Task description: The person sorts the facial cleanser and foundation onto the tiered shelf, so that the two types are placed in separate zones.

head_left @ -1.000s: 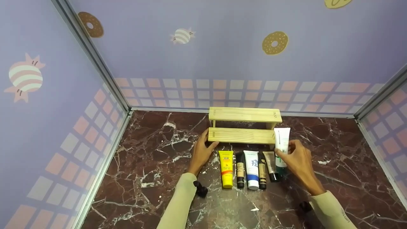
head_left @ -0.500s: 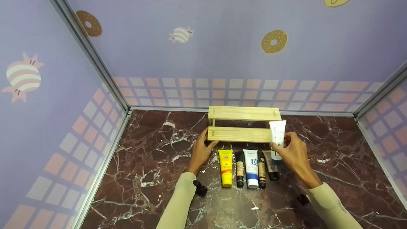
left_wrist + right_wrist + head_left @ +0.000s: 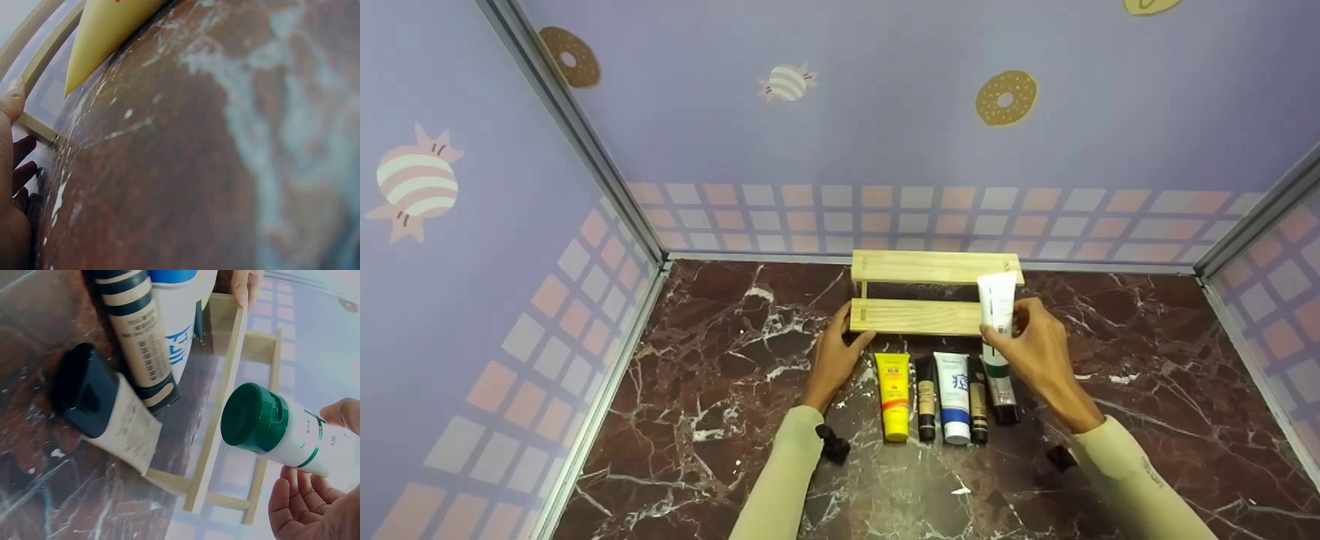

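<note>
My right hand (image 3: 1039, 352) pinches a white squeeze tube with a green cap (image 3: 997, 300) between thumb and fingers. The tube hangs cap down in front of the right part of a two-step wooden rack (image 3: 919, 316), overlapping its lower step in the head view. In the right wrist view the green cap (image 3: 253, 419) points away from the palm, above the table. My left hand (image 3: 836, 364) holds the left end of the lower step, thumb at its front edge. Its thumb (image 3: 16, 93) also shows against the wood in the left wrist view.
Before the rack lie a yellow tube (image 3: 894, 397), a slim black-and-beige tube (image 3: 926, 401), a white-and-blue tube (image 3: 954, 397), another slim tube (image 3: 978, 405) and a beige tube with black cap (image 3: 1005, 401). A patterned wall (image 3: 885, 135) stands behind the dark marbled table (image 3: 720, 360).
My right hand has moved left and towards the rack, carrying the white tube from beside the lower step's right end to in front of it. The left hand stays put.
</note>
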Demonstrator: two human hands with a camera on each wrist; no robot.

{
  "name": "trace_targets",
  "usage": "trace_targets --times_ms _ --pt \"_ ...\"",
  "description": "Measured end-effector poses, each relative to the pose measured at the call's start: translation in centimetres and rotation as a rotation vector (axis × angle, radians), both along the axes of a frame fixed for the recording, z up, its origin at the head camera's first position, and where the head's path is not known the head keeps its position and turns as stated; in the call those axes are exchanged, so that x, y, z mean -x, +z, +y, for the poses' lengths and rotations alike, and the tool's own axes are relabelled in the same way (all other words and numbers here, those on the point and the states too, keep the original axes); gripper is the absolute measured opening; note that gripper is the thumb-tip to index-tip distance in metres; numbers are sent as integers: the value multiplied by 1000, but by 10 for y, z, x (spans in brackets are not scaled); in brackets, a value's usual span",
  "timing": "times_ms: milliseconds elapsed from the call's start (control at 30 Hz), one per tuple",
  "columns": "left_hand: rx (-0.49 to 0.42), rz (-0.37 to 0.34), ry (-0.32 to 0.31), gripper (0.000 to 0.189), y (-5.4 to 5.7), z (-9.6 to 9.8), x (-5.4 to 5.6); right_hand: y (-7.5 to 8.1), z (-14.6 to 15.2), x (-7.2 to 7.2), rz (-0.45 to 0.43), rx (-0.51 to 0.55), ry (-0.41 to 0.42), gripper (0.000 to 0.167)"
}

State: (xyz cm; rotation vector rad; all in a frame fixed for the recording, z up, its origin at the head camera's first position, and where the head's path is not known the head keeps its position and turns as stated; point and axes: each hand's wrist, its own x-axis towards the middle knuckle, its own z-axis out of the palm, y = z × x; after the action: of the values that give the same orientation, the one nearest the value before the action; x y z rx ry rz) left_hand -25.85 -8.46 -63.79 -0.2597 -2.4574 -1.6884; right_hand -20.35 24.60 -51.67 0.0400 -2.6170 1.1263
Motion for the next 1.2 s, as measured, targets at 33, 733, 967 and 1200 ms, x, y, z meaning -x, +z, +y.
trace_targets --times_ms 33,733,967,1200 --pt "-1 1 1 80 0 0 0 1 -2 1 1 1 2 46" --pt "33 11 0 81 -2 -1 0 14 -29 12 63 26 42 44" --pt "16 37 -19 81 -1 -1 0 16 -39 17 68 47 51 46" --pt "16 13 -2 80 -1 -1 1 17 -47 23 83 44 59 43"
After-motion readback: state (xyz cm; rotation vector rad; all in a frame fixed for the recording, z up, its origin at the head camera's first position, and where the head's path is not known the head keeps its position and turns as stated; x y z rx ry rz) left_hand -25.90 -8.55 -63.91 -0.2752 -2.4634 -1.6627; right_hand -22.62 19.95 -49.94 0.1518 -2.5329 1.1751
